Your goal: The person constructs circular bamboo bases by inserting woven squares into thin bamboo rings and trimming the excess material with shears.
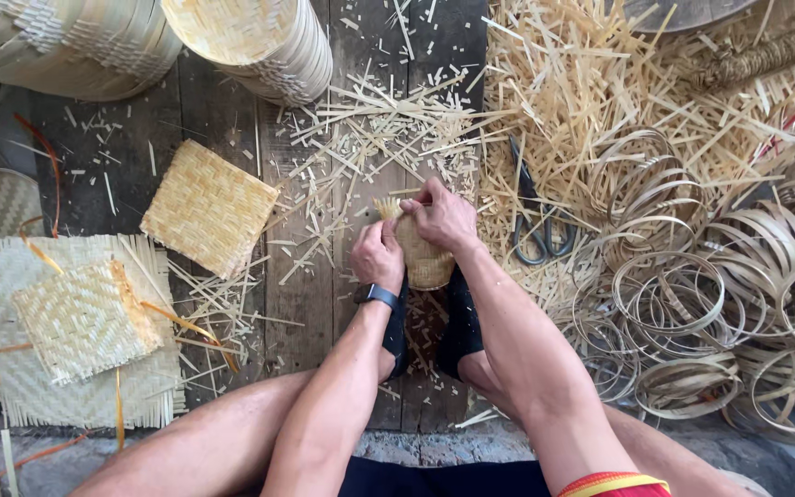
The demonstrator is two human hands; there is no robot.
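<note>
No packages, labels or signs anywhere on the plank floor; sole screen-bearing item is a small dark wristband watch [381,295] on the left wrist, face unreadable.

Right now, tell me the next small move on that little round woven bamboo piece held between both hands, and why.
Probably tuck the loose strip ends down into the rim. The left hand and right hand both grip the small round woven bamboo basket, pinned against the black shoes, and a tuft of pale strip ends sticks out at its upper edge.
</note>
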